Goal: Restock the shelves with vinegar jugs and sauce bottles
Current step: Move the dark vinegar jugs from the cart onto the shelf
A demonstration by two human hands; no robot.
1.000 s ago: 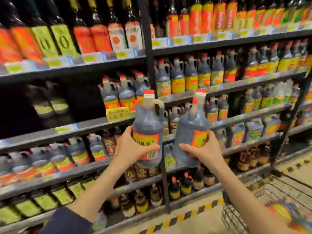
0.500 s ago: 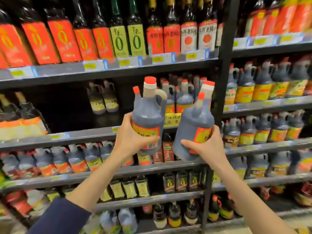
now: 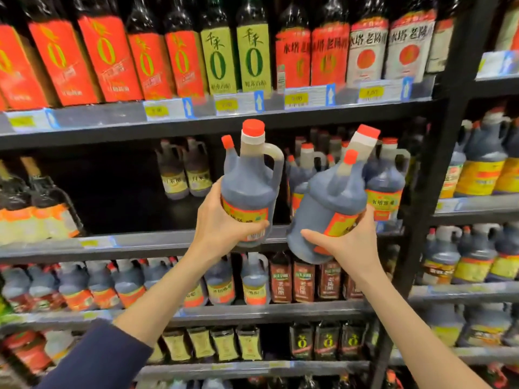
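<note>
**A:** What sort of place is this?

**B:** A shop aisle, seen close against black metal shelves (image 3: 157,244) that fill the view. Tall bottles (image 3: 112,57) with red and green labels stand in a row on the top board, and yellow price tags (image 3: 168,109) sit along its front strip. A black post (image 3: 438,164) divides this bay from the next one on the right.

**A:** And the board at hand height?

**B:** Two small bottles (image 3: 184,175) stand far back in its dark middle. A cluster of shelved jugs (image 3: 384,181) crowds its right end. The rows below are blurred.

**A:** Where are the two jugs being carried?

**B:** Both are in the air in front of that middle board, close beside each other. I cannot tell whether they touch. The left jug (image 3: 248,189) stands upright, its long axis vertical, its red cap on top and its loop handle to the right. The right jug (image 3: 325,203) leans, with its cap up and to the right and its base down and to the left.

**A:** And the hands?

**B:** The left hand (image 3: 224,228) is wrapped round the left jug's lower body, thumb across the label. The right hand (image 3: 348,242) cups the right jug from below, with the thumb on the front and the fingers curled round the far side. A dark blue sleeve (image 3: 92,357) covers the left arm.
</note>
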